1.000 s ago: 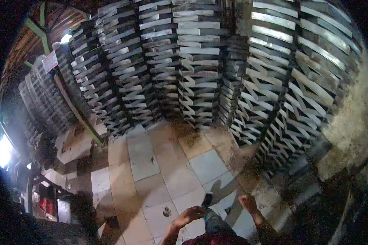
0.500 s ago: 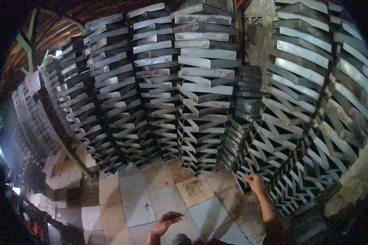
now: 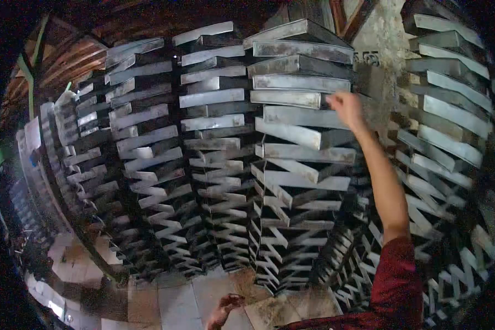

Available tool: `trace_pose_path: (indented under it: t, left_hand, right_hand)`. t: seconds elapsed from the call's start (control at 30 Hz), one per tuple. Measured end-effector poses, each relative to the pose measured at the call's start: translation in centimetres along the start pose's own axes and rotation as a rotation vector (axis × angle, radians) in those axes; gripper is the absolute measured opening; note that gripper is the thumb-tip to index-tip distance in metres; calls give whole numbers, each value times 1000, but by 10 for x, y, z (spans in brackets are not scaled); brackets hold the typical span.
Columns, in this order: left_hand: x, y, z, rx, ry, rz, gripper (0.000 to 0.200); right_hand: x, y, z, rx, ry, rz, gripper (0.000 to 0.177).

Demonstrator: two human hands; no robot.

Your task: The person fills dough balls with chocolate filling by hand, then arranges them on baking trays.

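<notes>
My right hand (image 3: 346,110) is raised on an outstretched arm, fingers curled closed. It overlaps the right side of a tall stack of metal trays (image 3: 308,118), its fingertips close to the corner of one pale tray (image 3: 287,99). I cannot tell what, if anything, is in those fingers. The trays are shallow, grey and stained, piled crosswise so their ends jut out in zigzags. Low at the bottom of the view, my left hand (image 3: 225,311) is held over the floor, its fingers loosely bent and apart from the thumb, holding nothing.
More tray stacks stand to the left (image 3: 212,104) and right (image 3: 451,104). Behind is a worn wall (image 3: 380,38) with patterned openings. Stained floor tiles (image 3: 176,305) lie below. A long dark post (image 3: 66,212) slants down at the left, under a wooden roof (image 3: 74,49).
My right hand has risen from low by the right-hand stacks to the upper part of the central stack. The view has tilted up. My left hand stays low.
</notes>
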State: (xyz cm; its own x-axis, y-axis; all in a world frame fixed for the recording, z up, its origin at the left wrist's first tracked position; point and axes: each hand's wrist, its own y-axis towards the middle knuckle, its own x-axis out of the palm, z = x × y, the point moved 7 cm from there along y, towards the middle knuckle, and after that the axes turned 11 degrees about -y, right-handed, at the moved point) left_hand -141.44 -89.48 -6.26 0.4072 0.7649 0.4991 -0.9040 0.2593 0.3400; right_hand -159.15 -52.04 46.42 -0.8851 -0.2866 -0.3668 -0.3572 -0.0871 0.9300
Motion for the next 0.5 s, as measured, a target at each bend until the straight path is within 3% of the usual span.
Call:
trace_pose_path:
  t: [0.1,0.13,0.17,0.2,0.23,0.27,0.3,0.37,0.43,0.47,0.5]
  left_hand:
    - [-11,69,19,-123,250,177,21]
    - [-14,80,21,-101,143,275,18]
    - [-5,85,21,-88,135,301,18]
    - [0,84,28,-45,172,449,15]
    - [2,82,36,14,212,599,13]
    - [7,74,30,47,207,639,13]
    - [8,54,15,109,107,737,14]
    - [10,33,-8,236,-12,872,14]
    - [23,-7,-42,186,-56,1001,15]
    - [47,-16,-43,254,-21,946,18]
    - [72,-26,-39,291,-30,1014,20]
  right_hand:
    - [-6,88,-16,-219,-72,178,17]
    - [1,121,-8,-237,-170,183,19]
    - [10,155,7,-279,-311,310,27]
    - [2,169,0,-214,-437,320,40]
    - [6,191,10,-118,-398,387,54]
    - [8,210,13,-57,-552,396,68]
    - [23,244,32,-43,-462,435,78]
    - [28,259,16,-133,-514,284,84]
    - [33,274,11,-164,-483,245,79]
    - [34,279,9,-167,-454,231,76]
    - [34,282,8,-177,-423,221,74]
